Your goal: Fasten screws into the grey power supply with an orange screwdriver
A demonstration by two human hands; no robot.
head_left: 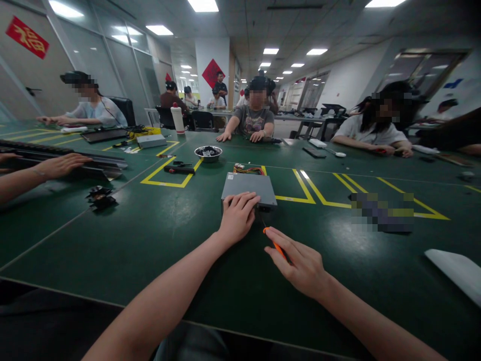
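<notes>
The green table [150,240] lies open on the near side, left of the left hand [237,216] and right of the right hand [300,265], which grips an orange screwdriver [276,245]. Straight ahead the grey metal box [248,188] blocks passage, with coloured wires [248,170] just behind it and a metal bowl [208,153] further back. Obstacles to the left: a small black fan part [100,196] and another person's forearm [37,173]; to the right, a white object [456,273] near the edge.

The grey box [248,189] looks like matt sheet metal, smooth on its top. The screwdriver [276,245] has an orange handle of glossy plastic. The green counter [158,235] is smooth with a soft shine. The bowl [208,153] is bright polished metal.
</notes>
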